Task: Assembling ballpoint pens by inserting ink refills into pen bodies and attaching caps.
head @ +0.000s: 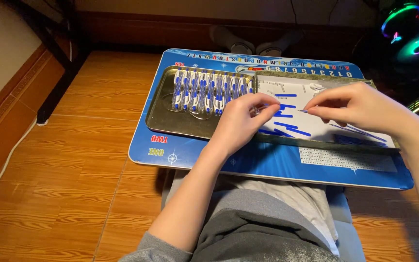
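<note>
Two bare hands are working over a blue lap tray (190, 155) resting across the person's knees above a wooden floor (73, 184).

Left hand (241, 121): lying knuckles up near the tray's middle, fingers curled and pinched around something small at the fingertips; what it is gripping is too small to tell. It is sitting at the seam where the metal dish meets the white sheet.

Right hand (360, 106): hovering over the right half of the tray, thumb and forefinger closing on a thin blue refill (302, 111), its tip pointing toward the left hand. The two hands are close together but not touching.

Metal dish (163, 114): shallow, rectangular, occupying the tray's left half toward the far edge. Holding a row of white-and-blue pens (209, 90) lying side by side along its far side; its near part is showing bare metal.

White sheet (311, 128): lying just right of the dish, reaching toward the tray's right edge. Carrying several loose blue refills (292, 128) scattered at angles, with a few small pale parts (275, 88) near its far left corner.

Grey trousers (258, 218): showing beneath the tray's near edge.

Socked feet (253, 43): showing beyond the tray's far edge.

Coloured ring lights (408, 34): glowing off the far right corner.
</note>
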